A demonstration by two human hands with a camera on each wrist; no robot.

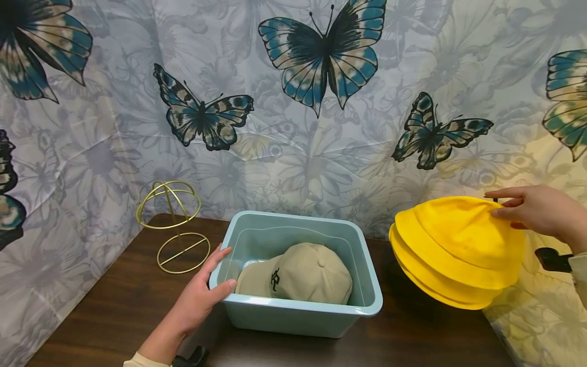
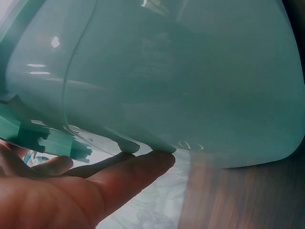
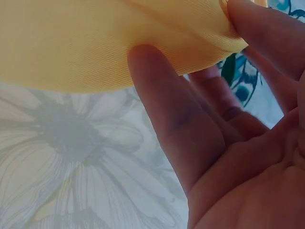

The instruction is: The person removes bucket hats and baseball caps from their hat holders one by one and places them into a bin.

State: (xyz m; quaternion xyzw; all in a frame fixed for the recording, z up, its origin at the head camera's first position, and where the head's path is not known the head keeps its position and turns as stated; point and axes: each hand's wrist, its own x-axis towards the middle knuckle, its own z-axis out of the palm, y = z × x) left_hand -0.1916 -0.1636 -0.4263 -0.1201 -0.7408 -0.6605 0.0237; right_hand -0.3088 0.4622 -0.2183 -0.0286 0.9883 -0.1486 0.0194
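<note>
A light blue plastic bin (image 1: 293,318) stands on the table with a beige baseball cap (image 1: 316,272) in it, its brim toward the left. My left hand (image 1: 202,288) holds the bin's left rim, thumb over the front corner. In the left wrist view, fingers (image 2: 138,174) lie against the bin's outer wall (image 2: 190,86). Over on the right, a stack of yellow brimmed hats (image 1: 451,244) tilts toward the front left. My right hand (image 1: 541,211) pinches the top hat near its crown. The right wrist view shows a fingertip (image 3: 145,57) pressed on the yellow cloth (image 3: 86,52).
A gold wire stand (image 1: 183,252) with a domed top is at the table's back left. Behind the dark wooden table (image 1: 105,306) hangs a butterfly-print cloth (image 1: 293,168). The table's right edge runs just below the yellow hats.
</note>
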